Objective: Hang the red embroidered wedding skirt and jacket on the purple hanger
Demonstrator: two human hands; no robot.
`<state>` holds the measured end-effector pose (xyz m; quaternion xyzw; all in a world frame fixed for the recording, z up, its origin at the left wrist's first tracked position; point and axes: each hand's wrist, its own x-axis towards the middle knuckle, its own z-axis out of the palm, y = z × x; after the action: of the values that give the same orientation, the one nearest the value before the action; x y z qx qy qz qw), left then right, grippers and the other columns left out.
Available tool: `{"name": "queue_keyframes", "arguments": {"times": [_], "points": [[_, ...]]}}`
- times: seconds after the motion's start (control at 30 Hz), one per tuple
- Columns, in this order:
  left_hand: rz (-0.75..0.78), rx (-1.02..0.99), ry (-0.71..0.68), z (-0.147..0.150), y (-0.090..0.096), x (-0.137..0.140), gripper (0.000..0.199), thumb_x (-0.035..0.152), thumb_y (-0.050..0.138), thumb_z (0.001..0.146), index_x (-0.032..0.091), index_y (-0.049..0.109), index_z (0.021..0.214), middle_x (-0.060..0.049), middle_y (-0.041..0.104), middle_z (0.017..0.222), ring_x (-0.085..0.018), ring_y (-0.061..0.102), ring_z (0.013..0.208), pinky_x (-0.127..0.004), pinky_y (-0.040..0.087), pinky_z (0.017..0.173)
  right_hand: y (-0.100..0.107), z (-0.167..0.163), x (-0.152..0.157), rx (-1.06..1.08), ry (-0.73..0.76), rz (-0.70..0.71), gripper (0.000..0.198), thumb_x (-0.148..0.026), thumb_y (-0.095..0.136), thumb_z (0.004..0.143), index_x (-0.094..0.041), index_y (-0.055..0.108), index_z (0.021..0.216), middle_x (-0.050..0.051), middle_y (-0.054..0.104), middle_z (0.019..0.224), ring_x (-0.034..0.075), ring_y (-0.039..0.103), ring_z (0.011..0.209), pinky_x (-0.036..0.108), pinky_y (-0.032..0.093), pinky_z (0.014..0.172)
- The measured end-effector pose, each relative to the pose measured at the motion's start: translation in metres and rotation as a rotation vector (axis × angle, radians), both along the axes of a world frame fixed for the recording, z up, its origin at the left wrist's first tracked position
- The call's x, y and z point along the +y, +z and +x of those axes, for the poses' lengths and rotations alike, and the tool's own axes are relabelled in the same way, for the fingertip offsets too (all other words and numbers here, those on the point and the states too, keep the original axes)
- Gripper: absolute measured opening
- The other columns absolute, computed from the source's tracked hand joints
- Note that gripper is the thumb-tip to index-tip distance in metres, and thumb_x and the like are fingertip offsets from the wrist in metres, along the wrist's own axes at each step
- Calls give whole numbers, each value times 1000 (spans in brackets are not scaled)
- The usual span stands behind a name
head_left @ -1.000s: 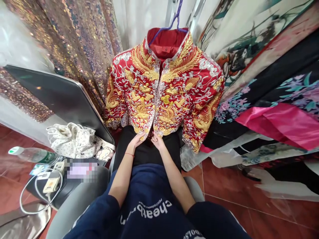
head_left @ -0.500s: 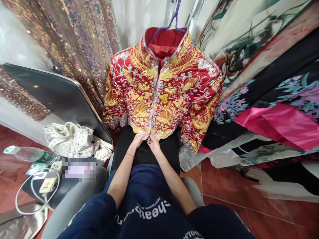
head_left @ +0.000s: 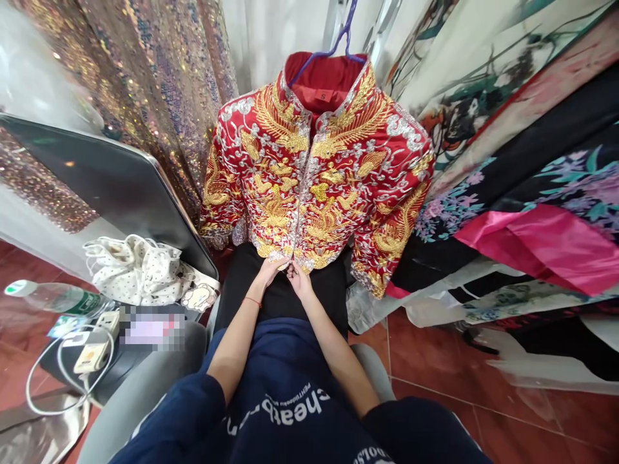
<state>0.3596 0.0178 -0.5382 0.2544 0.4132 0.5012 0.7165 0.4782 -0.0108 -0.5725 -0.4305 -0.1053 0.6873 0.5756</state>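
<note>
A red jacket point(head_left: 333, 174) with gold and silver embroidery hangs in front of me on a purple hanger point(head_left: 345, 40). Its lower hem rests over the black cloth point(head_left: 285, 301) on my lap. At the bottom of the front opening, my left hand point(head_left: 271, 270) pinches the hem on the left side. Close beside it, my right hand point(head_left: 298, 278) has its fingers curled together at the same hem edge. Whatever small part lies between the right fingertips is too small to make out. Inside the collar a red size label point(head_left: 323, 95) shows.
To the left are a dark glossy panel point(head_left: 111, 187), a dotted white cloth bag point(head_left: 140, 270), a plastic bottle point(head_left: 53, 298) and a white cable point(head_left: 36, 380). Sequined fabric point(head_left: 169, 77) hangs behind. Floral garments point(head_left: 532, 187) hang at the right above red floor tiles point(head_left: 435, 374).
The view has shifted very slightly. Both hands stay at the jacket's bottom front edge, with only small finger movement.
</note>
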Motion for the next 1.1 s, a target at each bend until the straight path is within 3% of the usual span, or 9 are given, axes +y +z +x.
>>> {"name": "queue_keyframes", "arguments": {"times": [0.4, 0.63, 0.87, 1.0, 1.1], "points": [[33, 48, 227, 26, -7, -2, 60, 27, 95, 51, 10, 73, 104, -13, 77, 104, -25, 71, 102, -38, 52, 100, -6, -1, 5, -8, -44, 23, 30, -36, 61, 96, -15, 62, 117, 6, 66, 109, 15, 66, 88, 32, 59, 75], [23, 22, 224, 28, -6, -3, 57, 26, 95, 52, 11, 73, 102, -10, 78, 94, -24, 73, 96, -36, 56, 94, -8, -2, 6, 3, -55, 29, 27, -35, 61, 96, -15, 62, 114, 4, 66, 103, 13, 65, 82, 29, 58, 70], [11, 13, 215, 28, -9, -1, 59, 26, 95, 51, 12, 72, 104, -11, 77, 96, -23, 73, 96, -34, 57, 92, -8, -4, 6, 15, -67, 12, 27, -35, 61, 96, -15, 62, 114, 4, 66, 104, 13, 65, 83, 30, 58, 71], [7, 29, 208, 27, -9, -2, 60, 27, 95, 51, 12, 72, 104, -10, 77, 93, -23, 73, 93, -34, 57, 90, -3, -4, 5, 22, -91, 24, 22, -34, 62, 95, -14, 63, 104, 1, 65, 89, 9, 61, 70, 24, 54, 62], [13, 42, 207, 27, -7, -3, 60, 29, 95, 51, 11, 72, 103, -11, 77, 95, -23, 73, 92, -34, 58, 89, 2, -5, 3, 31, -113, 45, 20, -32, 74, 84, -17, 65, 92, -4, 60, 70, 7, 54, 58, 20, 46, 53]]}}
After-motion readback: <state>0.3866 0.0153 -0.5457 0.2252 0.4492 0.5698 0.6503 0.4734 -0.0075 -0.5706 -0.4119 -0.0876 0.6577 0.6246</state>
